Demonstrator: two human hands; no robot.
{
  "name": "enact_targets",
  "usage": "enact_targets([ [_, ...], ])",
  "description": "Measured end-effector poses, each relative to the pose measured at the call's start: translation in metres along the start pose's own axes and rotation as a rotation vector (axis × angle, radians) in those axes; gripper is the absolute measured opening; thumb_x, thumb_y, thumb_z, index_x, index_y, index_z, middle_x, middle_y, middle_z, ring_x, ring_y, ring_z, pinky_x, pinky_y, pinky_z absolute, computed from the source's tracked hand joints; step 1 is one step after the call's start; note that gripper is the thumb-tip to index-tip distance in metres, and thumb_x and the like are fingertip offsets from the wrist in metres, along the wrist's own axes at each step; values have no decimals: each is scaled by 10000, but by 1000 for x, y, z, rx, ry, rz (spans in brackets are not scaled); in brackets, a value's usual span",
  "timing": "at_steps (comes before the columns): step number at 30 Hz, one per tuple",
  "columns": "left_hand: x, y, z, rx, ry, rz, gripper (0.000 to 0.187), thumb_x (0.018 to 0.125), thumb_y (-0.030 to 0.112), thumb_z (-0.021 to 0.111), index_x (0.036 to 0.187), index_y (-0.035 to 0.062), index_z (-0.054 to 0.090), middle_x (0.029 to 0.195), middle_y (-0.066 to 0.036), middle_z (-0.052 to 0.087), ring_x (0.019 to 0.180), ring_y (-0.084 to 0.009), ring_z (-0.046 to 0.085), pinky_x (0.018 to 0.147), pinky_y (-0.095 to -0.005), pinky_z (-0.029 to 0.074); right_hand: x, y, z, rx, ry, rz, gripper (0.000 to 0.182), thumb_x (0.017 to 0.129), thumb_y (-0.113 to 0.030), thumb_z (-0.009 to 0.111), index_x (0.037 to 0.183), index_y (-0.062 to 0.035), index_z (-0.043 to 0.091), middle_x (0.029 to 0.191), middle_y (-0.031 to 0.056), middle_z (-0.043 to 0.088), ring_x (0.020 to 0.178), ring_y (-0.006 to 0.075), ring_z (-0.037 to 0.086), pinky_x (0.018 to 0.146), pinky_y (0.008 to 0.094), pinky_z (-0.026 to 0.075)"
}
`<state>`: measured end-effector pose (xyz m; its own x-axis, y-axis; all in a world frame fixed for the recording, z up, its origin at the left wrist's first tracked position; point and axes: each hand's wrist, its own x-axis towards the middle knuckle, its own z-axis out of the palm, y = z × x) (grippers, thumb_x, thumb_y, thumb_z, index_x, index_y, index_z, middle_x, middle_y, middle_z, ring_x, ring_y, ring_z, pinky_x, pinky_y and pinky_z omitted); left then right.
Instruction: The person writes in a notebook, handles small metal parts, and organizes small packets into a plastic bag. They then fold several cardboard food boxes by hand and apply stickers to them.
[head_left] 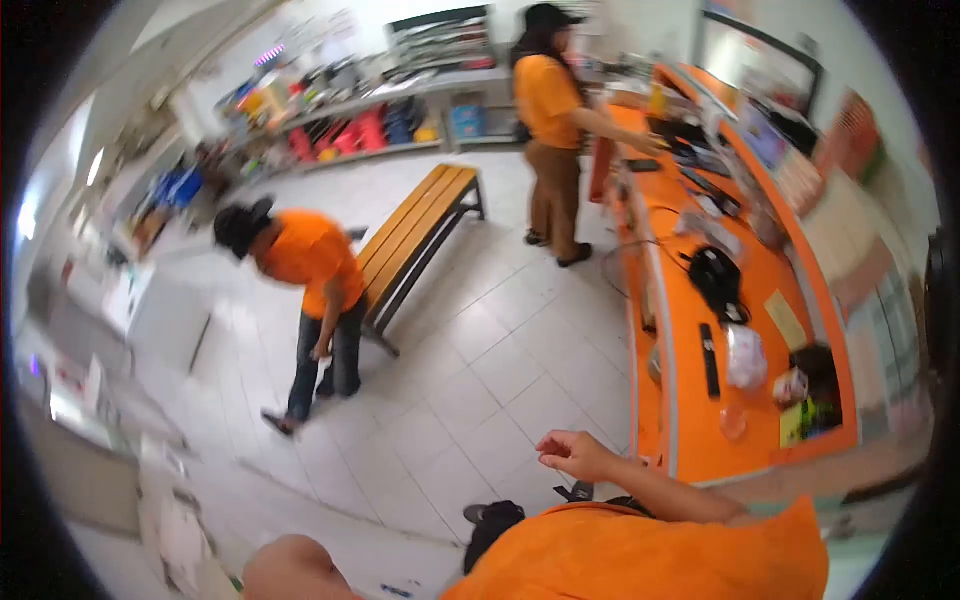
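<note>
My right hand hangs over the tiled floor just left of the orange counter. Its fingers are loosely bent and a little apart, and I see nothing in them. The counter's near end is the closest thing to it. Of my left arm, only a part shows at the bottom edge; my left hand is out of the picture. On the counter lie a black remote-like bar, a crumpled clear plastic bag and a black bag.
A slatted wooden bench stands mid-floor. One person in orange walks bent forward beside it. Another person reaches over the counter's far end. Shelves with red bins line the back wall. A white cabinet stands left.
</note>
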<state>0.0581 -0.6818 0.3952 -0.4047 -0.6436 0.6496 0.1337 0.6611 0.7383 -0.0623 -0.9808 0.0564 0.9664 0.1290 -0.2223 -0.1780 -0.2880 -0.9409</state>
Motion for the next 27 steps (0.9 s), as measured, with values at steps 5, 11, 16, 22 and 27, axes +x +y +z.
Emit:
enact_targets([
  [5,-180,1,42,923,632,-1104,105,946,173,627,1000,173,717,933,-60,688,928,-305,673,769,-411,546,30,-9,49,-190,-134,87,244,955,-136,686,1153,3,651,1036,102,734,972,177,703,873,332,564],
  [11,-310,-10,160,839,1179,-1360,213,875,188,735,1039,60,687,970,-107,720,939,-298,688,812,-411,540,98,6,100,-29,-226,77,178,947,14,645,1124,24,630,1011,122,717,927,168,687,836,318,574],
  [16,-364,-55,257,1073,2058,-1152,240,889,196,728,1075,50,692,986,-98,738,937,-237,708,858,-364,543,164,-35,142,-353,-428,-17,172,946,18,642,1118,22,628,1007,116,714,914,161,680,823,306,572],
  [22,-423,-49,381,1074,3011,-959,349,845,128,772,1140,32,613,937,-112,716,824,-223,702,772,-350,557,237,-116,245,-613,-742,-217,203,929,-30,671,1124,21,645,1010,115,739,906,156,697,795,297,560],
  [27,-491,34,438,1609,3255,-1243,682,786,73,803,1380,116,471,1319,-195,558,1234,-307,552,992,-424,471,266,-164,344,-620,-938,-426,222,912,-47,711,1123,-9,655,1022,101,750,900,180,718,780,305,554],
])
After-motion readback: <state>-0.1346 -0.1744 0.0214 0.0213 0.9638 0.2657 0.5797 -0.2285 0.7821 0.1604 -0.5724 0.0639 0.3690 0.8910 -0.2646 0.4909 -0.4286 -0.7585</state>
